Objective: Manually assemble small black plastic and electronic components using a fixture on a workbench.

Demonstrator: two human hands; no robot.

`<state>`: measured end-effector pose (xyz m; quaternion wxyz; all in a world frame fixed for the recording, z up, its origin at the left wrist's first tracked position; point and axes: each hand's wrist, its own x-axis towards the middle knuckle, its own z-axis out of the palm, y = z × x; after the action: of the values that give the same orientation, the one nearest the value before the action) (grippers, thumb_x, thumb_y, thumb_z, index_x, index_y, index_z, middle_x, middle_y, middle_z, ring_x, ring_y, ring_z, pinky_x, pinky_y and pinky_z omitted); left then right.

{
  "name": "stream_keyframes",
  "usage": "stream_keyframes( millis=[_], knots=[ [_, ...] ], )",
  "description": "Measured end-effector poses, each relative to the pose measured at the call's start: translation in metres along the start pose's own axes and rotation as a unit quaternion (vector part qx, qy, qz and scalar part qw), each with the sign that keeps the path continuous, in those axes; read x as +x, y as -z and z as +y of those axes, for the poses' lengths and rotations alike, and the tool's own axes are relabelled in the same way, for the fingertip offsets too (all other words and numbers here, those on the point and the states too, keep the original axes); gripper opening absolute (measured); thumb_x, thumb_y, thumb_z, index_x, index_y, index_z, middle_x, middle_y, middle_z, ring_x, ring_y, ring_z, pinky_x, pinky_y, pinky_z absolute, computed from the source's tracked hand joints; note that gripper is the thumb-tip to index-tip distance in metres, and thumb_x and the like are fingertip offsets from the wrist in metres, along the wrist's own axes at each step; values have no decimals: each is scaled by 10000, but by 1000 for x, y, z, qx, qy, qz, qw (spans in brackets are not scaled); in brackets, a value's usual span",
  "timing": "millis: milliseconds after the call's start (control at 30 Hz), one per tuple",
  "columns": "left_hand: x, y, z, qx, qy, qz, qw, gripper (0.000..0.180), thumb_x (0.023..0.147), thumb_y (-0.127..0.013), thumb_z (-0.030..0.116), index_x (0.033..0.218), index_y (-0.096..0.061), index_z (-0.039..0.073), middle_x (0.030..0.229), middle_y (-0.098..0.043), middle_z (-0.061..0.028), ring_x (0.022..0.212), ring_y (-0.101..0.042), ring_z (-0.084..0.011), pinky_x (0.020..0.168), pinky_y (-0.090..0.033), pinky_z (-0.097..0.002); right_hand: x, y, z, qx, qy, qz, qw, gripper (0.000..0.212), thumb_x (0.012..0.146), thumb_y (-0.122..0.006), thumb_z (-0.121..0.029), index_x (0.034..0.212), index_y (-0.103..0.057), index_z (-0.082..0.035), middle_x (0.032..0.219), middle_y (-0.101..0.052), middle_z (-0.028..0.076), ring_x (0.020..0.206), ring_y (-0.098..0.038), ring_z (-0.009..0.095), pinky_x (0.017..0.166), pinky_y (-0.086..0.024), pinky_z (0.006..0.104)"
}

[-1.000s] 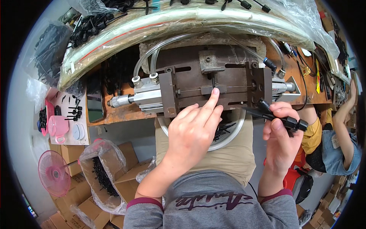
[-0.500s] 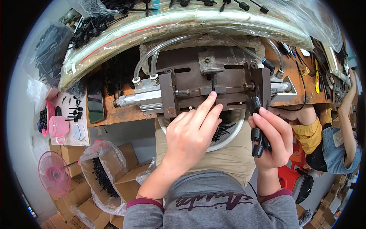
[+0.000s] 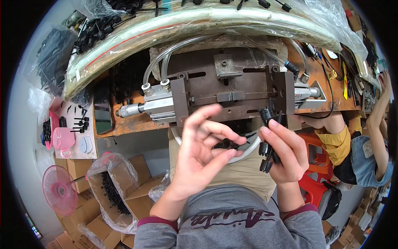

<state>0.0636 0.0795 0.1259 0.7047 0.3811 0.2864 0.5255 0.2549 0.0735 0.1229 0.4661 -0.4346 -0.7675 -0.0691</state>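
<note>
My left hand (image 3: 199, 153) is raised in front of the machine, palm turned to the right, with its fingers curled loosely and apart. A black stemmed plastic part (image 3: 224, 144) shows between its thumb and fingers, over the hose ring (image 3: 246, 151); whether it touches the hand is unclear. My right hand (image 3: 288, 153) grips a bunch of black stemmed plastic parts (image 3: 265, 147), their ends jutting up and down beside the fingers. Beyond both hands, the small metal clamp block (image 3: 231, 96) at the middle of the brown metal fixture (image 3: 207, 85) has no black part in it.
Silver air cylinders (image 3: 158, 106) flank the fixture, with clear tubes (image 3: 155, 62) rising from them. A plastic-wrapped roll (image 3: 199, 23) curves behind. Left are a pink fan (image 3: 60, 189) and a lined carton (image 3: 99, 186) of black parts. Another person's arm (image 3: 375, 128) shows far right.
My left hand has drawn back from the clamp block and turned its palm right. The black part there is gone from the block. My right hand with its bunch has shifted slightly left.
</note>
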Motion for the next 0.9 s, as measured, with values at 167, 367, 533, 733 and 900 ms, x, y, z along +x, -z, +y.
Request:
stream_keyframes(
  millis=[167,367,533,733,900],
  knots=[
    [-1,0,0,218,-56,-50,973,539,725,-845,-24,1197,-592,35,1011,-681,-40,588,-420,8,556,-359,-158,2,-4,-9,39,18,-42,998,376,659,-729,23,1035,-738,46,1105,-685,192,827,-724,261,698,-607,318],
    [1,1,4,317,-146,-56,935,509,684,-851,-37,1135,-617,-24,976,-670,-101,554,-421,-30,546,-351,-175,2,-4,-8,64,8,-51,997,366,671,-739,54,1037,-736,46,1109,-688,192,836,-724,258,715,-608,313],
    [-1,-1,-4,482,-270,-26,833,381,742,-799,-29,1110,-711,11,1029,-620,-97,651,-555,-105,575,-472,-235,5,-5,-4,59,-93,25,994,270,736,-795,83,986,-732,-1,1020,-719,150,852,-710,230,710,-578,299],
    [11,5,-12,650,-281,4,707,321,734,-796,39,1049,-734,43,1259,-657,-135,618,-623,-130,539,-511,-250,2,3,2,157,-256,56,952,253,744,-783,90,968,-704,1,1019,-720,155,897,-693,224,770,-561,311],
    [17,4,-14,742,-265,-22,615,244,769,-767,102,1004,-734,49,1252,-679,-82,525,-602,-131,483,-469,-244,-2,4,3,149,-239,40,959,246,745,-783,89,961,-702,3,1026,-716,158,904,-691,220,786,-558,308]
  ],
)
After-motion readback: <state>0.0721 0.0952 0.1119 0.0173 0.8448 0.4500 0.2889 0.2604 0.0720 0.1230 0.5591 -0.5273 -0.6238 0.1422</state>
